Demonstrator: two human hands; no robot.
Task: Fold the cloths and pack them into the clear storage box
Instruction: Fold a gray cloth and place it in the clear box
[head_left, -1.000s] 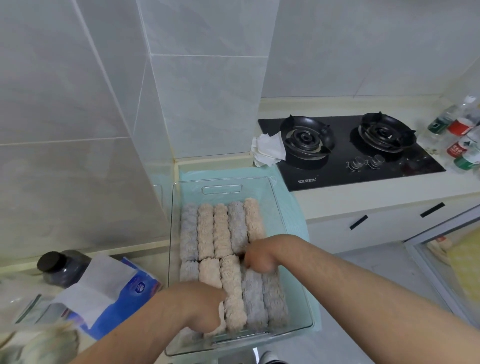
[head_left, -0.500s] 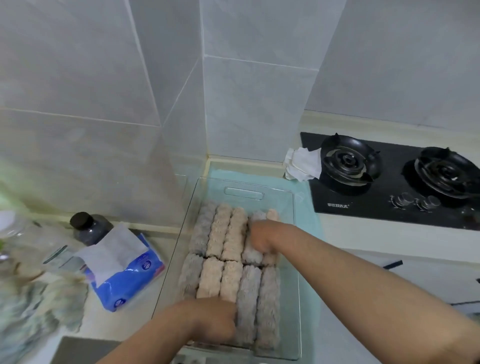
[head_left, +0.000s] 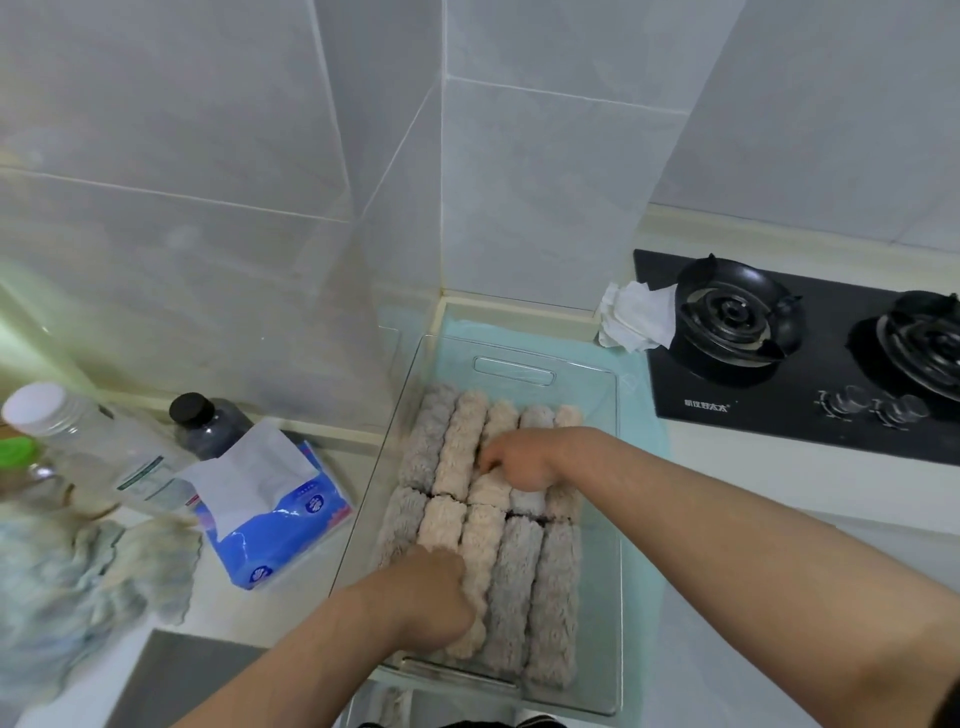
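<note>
The clear storage box (head_left: 514, 370) sits on a pale teal mat and holds two rows of rolled cloths (head_left: 511, 597), grey and beige, packed side by side. My left hand (head_left: 434, 600) is in the near row, fingers curled down over a beige roll (head_left: 480, 551) at the box's front edge. In the far row my right hand (head_left: 514, 462) has its fingers curled and dug in at another beige roll (head_left: 462, 441). A loose pale blue-green cloth (head_left: 78, 587) lies crumpled on the counter at the far left.
A blue tissue pack (head_left: 275, 514) lies left of the box, with a clear bottle (head_left: 88, 441) and a dark bottle (head_left: 208, 421) behind it. The black gas hob (head_left: 805, 358) is at the right, a crumpled white tissue (head_left: 636, 322) at its corner. Tiled walls stand close behind.
My right hand has shifted left along the far row, from its right end to the middle. My left hand stays on the near row. The view has swung left, showing the bottles and loose cloth.
</note>
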